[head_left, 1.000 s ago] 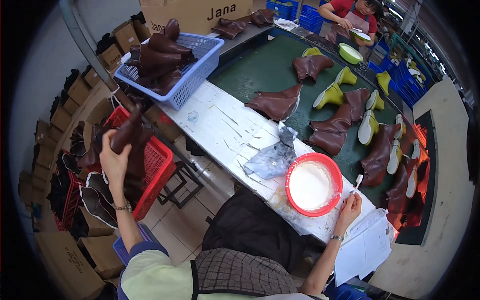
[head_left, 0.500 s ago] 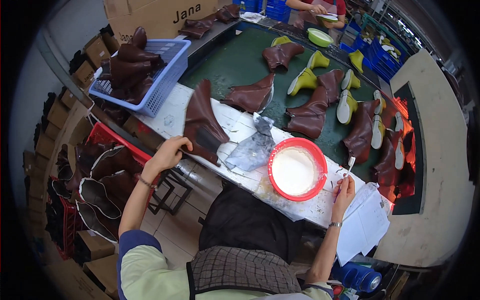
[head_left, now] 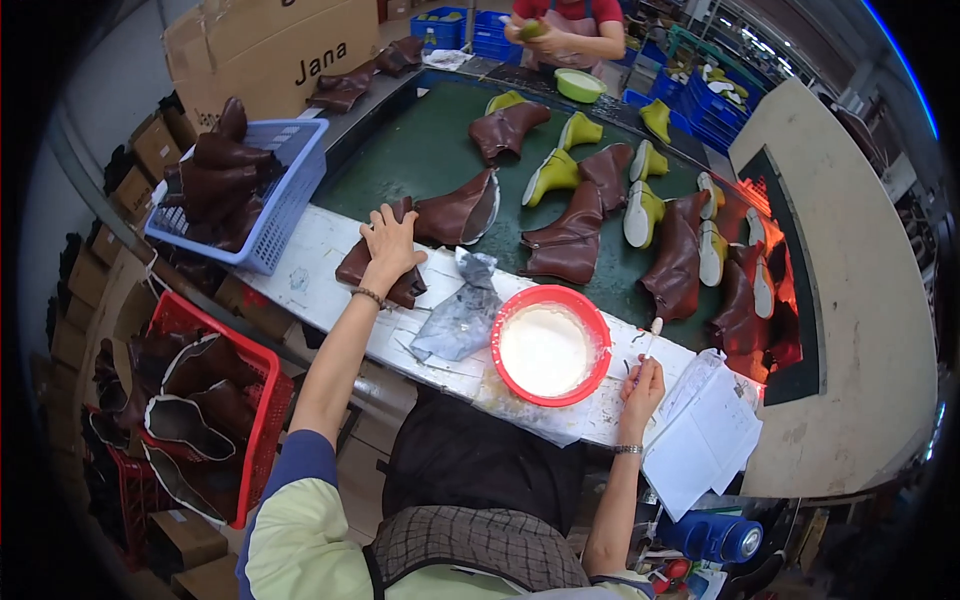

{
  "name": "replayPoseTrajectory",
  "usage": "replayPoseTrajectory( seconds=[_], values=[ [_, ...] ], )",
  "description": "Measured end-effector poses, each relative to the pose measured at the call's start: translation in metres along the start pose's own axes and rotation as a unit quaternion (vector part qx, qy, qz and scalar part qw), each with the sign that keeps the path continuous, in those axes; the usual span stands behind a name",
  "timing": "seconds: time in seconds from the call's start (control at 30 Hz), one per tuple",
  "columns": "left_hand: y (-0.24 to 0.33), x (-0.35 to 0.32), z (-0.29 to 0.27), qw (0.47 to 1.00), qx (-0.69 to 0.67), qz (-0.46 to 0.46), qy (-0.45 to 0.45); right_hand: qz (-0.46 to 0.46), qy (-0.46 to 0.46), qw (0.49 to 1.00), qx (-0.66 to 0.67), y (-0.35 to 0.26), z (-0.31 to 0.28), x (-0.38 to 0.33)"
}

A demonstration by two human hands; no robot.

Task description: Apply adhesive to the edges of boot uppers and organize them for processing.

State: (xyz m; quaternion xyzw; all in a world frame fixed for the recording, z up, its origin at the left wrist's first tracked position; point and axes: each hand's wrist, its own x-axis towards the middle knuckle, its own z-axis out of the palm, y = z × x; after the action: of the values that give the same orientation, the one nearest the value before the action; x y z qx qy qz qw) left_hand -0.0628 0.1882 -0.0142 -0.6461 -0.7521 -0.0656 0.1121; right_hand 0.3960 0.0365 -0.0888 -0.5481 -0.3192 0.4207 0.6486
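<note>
My left hand [head_left: 390, 245] lies over a brown leather boot upper [head_left: 356, 268] on the white table edge, its fingers spread and pressing on the leather. Part of that upper is hidden under the hand. In my right hand [head_left: 642, 388] is a thin brush [head_left: 654, 338], held by the handle with its white-coated tip pointing away from me. Between the hands stands a red bowl [head_left: 502, 372] of white, creamy paste. Beside it lies a crumpled grey, stained cloth [head_left: 455, 318].
Several brown uppers [head_left: 565, 245] and lime-green soles [head_left: 552, 178] lie on the green belt [head_left: 390, 130]. A blue basket [head_left: 290, 195] of uppers stands left; a red crate [head_left: 262, 400] sits below. Papers [head_left: 700, 440] lie right. A glowing orange tunnel [head_left: 775, 270] is beyond; another person [head_left: 570, 30] works opposite.
My left hand has moved up and right onto the upper, which now lies flatter and folded. The brush stays in my right hand. The view has shifted; the person opposite has moved their hands.
</note>
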Motion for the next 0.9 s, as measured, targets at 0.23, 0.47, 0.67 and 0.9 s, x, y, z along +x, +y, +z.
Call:
replayPoseTrajectory(
  seconds=[0.23,0.47,0.67,0.9],
  values=[
    [0.018,0.053,0.01,0.998,0.052,-0.016,-0.015,-0.028,-0.005,0.999,-0.019,0.003,0.003,0.0],
    [-0.013,0.01,-0.013,0.992,0.046,-0.097,0.068,-0.033,0.012,0.999,0.008,0.002,0.003,-0.003],
    [-0.083,-0.02,-0.097,0.981,-0.147,0.016,0.124,-0.037,-0.046,0.996,-0.07,-0.047,0.022,-0.01],
    [0.002,-0.094,-0.074,0.978,0.052,0.167,0.116,-0.3,-0.175,0.688,-0.637,-0.091,0.086,-0.032]
  ],
)
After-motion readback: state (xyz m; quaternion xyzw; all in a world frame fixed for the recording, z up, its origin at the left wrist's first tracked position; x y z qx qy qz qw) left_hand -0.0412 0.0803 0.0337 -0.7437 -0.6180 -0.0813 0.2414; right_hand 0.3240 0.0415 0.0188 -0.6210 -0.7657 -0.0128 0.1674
